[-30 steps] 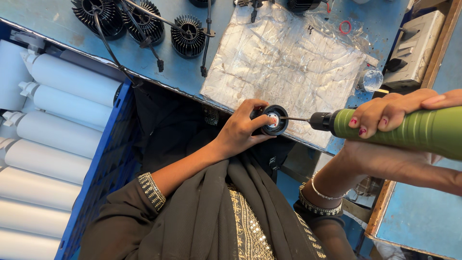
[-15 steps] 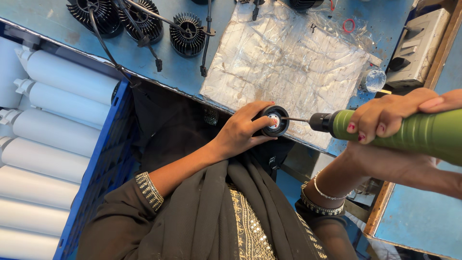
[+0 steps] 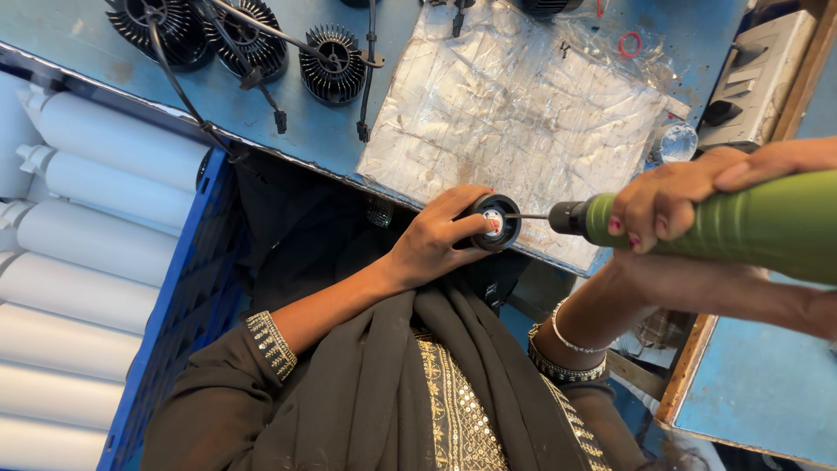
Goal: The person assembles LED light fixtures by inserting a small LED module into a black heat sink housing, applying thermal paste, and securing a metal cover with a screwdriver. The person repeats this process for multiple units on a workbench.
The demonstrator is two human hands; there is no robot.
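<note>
My left hand [image 3: 436, 240] grips a small round black finned part [image 3: 496, 221] with a white and red centre, held at the near edge of the blue table [image 3: 105, 61]. My right hand [image 3: 676, 196] is wrapped around a green electric screwdriver [image 3: 741, 225]. Its thin bit points left and its tip sits at the centre of the round part. A crinkled clear plastic sheet [image 3: 514, 105] lies on the table just beyond both hands.
Three black finned round parts with cables [image 3: 248, 39] lie at the table's far left. A blue crate [image 3: 187, 288] holding several white tubes [image 3: 105, 201] stands at my left. A grey switch box [image 3: 754, 78] sits at the right, by a red rubber ring [image 3: 629, 44].
Both hands and the screwdriver stay almost still; the bit remains at the centre of the round part. The view shifts very slightly.
</note>
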